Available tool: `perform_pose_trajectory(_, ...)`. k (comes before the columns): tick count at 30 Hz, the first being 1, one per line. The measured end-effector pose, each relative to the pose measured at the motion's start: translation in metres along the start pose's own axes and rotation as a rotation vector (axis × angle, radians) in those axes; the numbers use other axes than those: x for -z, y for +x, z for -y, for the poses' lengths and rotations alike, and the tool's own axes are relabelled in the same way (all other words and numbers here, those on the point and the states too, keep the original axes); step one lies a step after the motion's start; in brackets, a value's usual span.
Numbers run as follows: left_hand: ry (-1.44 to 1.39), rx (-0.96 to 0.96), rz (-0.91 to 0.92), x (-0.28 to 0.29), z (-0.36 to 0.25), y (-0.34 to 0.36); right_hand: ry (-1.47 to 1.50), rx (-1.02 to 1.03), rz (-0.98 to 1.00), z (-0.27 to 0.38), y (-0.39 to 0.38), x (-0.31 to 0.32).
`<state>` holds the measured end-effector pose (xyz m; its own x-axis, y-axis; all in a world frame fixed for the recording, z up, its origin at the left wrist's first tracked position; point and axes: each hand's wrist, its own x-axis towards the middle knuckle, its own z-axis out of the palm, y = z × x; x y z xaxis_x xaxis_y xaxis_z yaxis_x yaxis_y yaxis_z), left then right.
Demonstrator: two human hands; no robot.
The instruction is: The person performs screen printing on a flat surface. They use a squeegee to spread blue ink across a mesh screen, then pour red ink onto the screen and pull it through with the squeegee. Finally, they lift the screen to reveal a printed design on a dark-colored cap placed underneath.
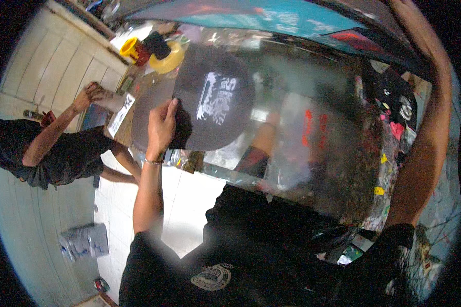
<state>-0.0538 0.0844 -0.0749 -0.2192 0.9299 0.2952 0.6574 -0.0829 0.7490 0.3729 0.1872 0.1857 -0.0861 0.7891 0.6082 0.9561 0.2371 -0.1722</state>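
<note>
My left hand (161, 128) is closed on the near edge of a dark grey flat piece (235, 77), its thumb on top. The piece has rounded ends and a white print on its right half, and is held over the left part of a glass-topped table (287, 77). My right arm reaches up along the right side. The right hand (400, 6) is at the upper edge of the view, beside the dark rim of a large teal-and-red panel (287, 18). Its fingers are cut off by the picture's edge.
Red marks (307, 128) show on the glass. A yellow tape roll (170, 57), a black cylinder (156, 46) and a yellow cup-like thing (130, 47) stand at the far left. Another person (51, 153) at the left holds a thin sheet (109, 100). Colourful scraps (396, 129) lie at the right.
</note>
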Motion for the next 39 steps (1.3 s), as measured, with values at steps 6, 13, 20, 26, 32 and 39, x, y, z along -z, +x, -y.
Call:
perform_pose_trajectory(6, -0.243, 0.351, 0.172, -0.040, 0.081, -0.048, -0.008, 0.070, -0.110, 0.022, -0.022, -0.026)
perform_pose_trajectory(13, 0.513, -0.373, 0.485, -0.044, 0.075, -0.044, -0.023, 0.031, -0.006, -0.004, -0.008, -0.010)
perform_pose_trajectory(20, 0.506, -0.532, 0.670, -0.109, 0.051, -0.032, 0.011, 0.190, 0.002, -0.020, 0.014, -0.019)
perform_pose_trajectory(26, 0.440, -0.667, 0.633, -0.207, -0.001, -0.027, 0.010, 0.195, 0.103, -0.012, 0.007, -0.007)
perform_pose_trajectory(32, 0.396, -0.688, 0.627, -0.221, -0.005, -0.032, -0.011, 0.309, -0.078, -0.022, 0.020, -0.025)
perform_pose_trajectory(39, 0.413, -0.714, 0.623, -0.210, 0.000, -0.037, -0.020, 0.264, 0.111, -0.021, 0.016, -0.014)
